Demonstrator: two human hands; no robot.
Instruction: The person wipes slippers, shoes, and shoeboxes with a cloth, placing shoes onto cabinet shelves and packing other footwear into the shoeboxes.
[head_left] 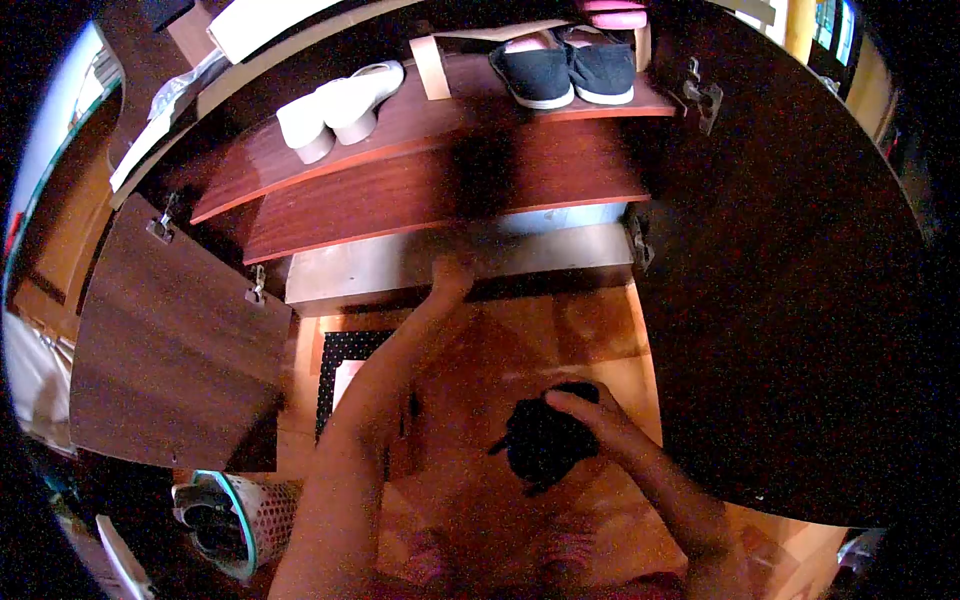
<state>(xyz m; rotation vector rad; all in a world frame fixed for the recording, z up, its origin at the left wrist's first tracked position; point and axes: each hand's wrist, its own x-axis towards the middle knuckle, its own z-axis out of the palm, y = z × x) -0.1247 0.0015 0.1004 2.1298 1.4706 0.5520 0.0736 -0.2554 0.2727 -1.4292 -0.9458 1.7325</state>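
Observation:
My right hand (598, 415) is closed on a black cloth-like bundle (550, 440), held low over the floor. A thin strap or end sticks out on its left; I cannot make out its exact kind. My left hand (455, 275) reaches forward to the bottom board (350, 270) of an open shoe cabinet. Its fingers are lost in dark shadow and blur, so what they touch is hidden. Above it are two reddish-brown shelves (330, 222). White shoes (340, 110) stand on the upper shelf at left, dark slip-on shoes (568, 72) at right.
Cabinet doors stand open, the left door (180, 350) and the large right door (790, 280). A perforated basket (268, 515) with a teal rim sits at lower left. A black dotted box or mat (330, 360) lies on the wooden floor (590, 320).

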